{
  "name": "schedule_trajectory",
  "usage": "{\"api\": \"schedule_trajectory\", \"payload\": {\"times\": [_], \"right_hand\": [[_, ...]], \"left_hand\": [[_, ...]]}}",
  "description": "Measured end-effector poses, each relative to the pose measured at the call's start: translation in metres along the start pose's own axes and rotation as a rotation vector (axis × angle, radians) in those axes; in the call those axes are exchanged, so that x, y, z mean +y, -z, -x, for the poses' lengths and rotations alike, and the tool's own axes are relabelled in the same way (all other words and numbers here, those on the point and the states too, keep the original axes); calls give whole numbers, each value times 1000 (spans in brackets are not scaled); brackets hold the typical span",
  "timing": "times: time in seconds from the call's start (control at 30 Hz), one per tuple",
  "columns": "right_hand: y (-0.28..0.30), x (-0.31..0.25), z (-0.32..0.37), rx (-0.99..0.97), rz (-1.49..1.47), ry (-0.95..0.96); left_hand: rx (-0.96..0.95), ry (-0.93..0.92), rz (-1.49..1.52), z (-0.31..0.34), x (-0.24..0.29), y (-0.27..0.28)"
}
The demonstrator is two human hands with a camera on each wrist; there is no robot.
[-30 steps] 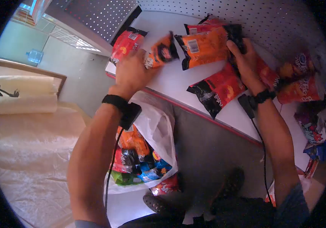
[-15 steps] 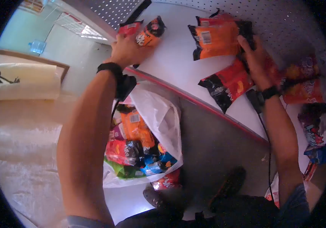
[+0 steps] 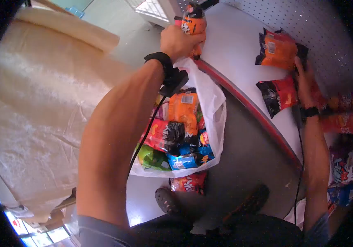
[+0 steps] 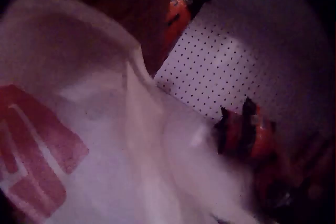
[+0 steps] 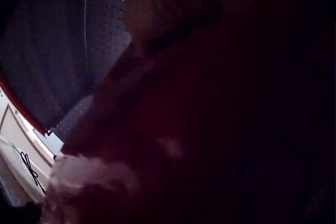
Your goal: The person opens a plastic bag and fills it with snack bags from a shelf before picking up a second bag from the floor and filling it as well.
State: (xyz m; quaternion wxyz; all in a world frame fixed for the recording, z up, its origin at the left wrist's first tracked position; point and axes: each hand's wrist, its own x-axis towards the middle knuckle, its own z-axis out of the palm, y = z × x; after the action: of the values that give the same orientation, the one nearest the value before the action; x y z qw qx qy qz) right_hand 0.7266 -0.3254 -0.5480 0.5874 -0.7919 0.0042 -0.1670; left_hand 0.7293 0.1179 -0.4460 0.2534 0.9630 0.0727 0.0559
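In the head view my left hand (image 3: 178,43) grips an upright orange snack bag (image 3: 197,26) at the shelf's front edge. A sliver of a red snack bag (image 3: 178,20) shows behind that hand. Below it stands an open white plastic bag (image 3: 215,94) filled with orange, red, green and blue snack bags. My right hand (image 3: 305,84) is at the black end of another orange snack bag (image 3: 281,51), thumb along it, its other fingers largely hidden. A red and black snack bag (image 3: 283,92) lies on the shelf beside this hand. The right wrist view is mostly dark.
The white shelf (image 3: 238,45) has a red front edge (image 3: 254,107) and a perforated back panel (image 3: 308,29). More snack bags (image 3: 343,115) stand at the right. A red snack bag (image 3: 189,183) lies on the floor near the shoes. Beige sheeting (image 3: 53,103) covers the left side.
My left hand has carried the orange and red snack bags from the shelf toward its front edge, above the white plastic bag. The head view has turned left; the right hand stays at its bag.
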Motion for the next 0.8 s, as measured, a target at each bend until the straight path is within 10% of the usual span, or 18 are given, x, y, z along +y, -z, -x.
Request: {"api": "schedule_trajectory", "payload": {"times": [0.17, 0.37, 0.63, 0.8], "right_hand": [[12, -5, -1, -80, 120, -155], [16, -2, -7, -114, 231, -86], [9, -11, 3, -82, 22, -57], [4, -11, 5, -66, 29, -1]], "left_hand": [[157, -25, 157, 36, 18, 56], [-163, -303, 680, 154, 26, 107], [-369, -377, 36, 227, -85, 72], [-162, -296, -112, 213, -117, 70]]}}
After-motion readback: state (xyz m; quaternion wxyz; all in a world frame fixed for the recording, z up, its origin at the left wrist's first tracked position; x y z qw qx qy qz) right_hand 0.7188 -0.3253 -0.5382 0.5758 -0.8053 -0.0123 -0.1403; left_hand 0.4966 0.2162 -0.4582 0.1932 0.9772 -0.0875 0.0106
